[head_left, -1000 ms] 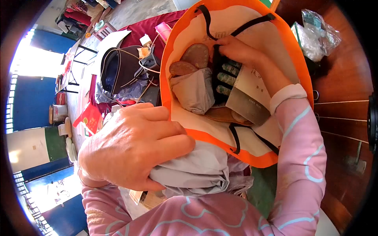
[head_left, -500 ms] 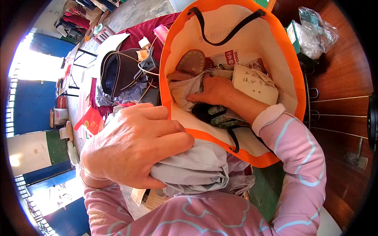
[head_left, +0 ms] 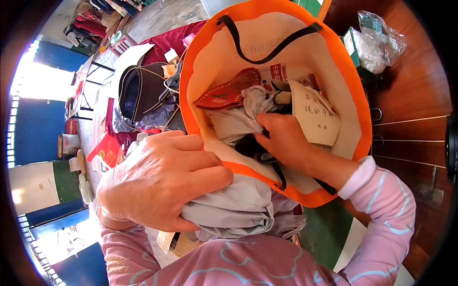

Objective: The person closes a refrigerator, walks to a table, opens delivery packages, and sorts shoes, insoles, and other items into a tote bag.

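A large orange-rimmed paper bag [head_left: 355, 90] with black cord handles stands open before me. My left hand [head_left: 164, 178] is closed on a crumpled grey plastic bag [head_left: 234, 205] by its near rim. Inside the paper bag, my right hand [head_left: 284, 138] has its fingers bent against a thin grey plastic wrapping [head_left: 234, 121], pinching its edge. Behind that wrapping lies a red, pointed, flat piece with a dotted border [head_left: 229, 90]. A cream booklet with handwriting [head_left: 315, 114] leans to the right. Something dark sits below my right hand, partly hidden.
Left of the bag, a dark cap-like item [head_left: 138, 93] and cables rest on a dark red cloth [head_left: 176, 35]. A red plastic bag [head_left: 107, 150] is further left. A green box with clear plastic [head_left: 372, 52] stands at the right, beside wooden drawers [head_left: 410, 128].
My right hand has drawn back toward me and right inside the bag. The red piece now shows more fully, and the grey wrapping has shifted. My left hand stays nearly still.
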### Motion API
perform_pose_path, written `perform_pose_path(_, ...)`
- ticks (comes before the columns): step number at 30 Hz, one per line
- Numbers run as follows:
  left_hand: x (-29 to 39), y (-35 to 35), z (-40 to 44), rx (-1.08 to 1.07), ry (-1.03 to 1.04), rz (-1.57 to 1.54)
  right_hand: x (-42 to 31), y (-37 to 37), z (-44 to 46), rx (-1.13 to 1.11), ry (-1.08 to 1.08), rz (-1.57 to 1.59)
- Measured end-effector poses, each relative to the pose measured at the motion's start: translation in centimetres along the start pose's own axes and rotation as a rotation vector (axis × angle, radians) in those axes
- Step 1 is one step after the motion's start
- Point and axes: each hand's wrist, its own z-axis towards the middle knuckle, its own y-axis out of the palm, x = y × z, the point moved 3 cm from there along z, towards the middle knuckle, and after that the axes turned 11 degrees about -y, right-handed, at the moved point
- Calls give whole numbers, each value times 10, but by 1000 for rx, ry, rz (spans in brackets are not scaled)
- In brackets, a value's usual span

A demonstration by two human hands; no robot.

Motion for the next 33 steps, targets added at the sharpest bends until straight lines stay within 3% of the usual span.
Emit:
perform_pose_path(14, 3, -2, 0, 37, 9, -54, -27, -24, -57, 263, -268, 122)
perform_pose_path(17, 0, 0, 0, 65, 34, -40, -38, -32, -66, 267, -369, -54)
perform_pose_path(21, -2, 1, 2, 79, 61, -42, -47, -25, -77, 271, -667, -213)
perform_pose_path(25, 0, 1, 4, 66, 58, -51, -56, -25, -79, 271, -701, -434)
perform_pose_path(33, 3, -2, 6, 3, 55, -25, -69, -32, -78, 228, -708, -461)
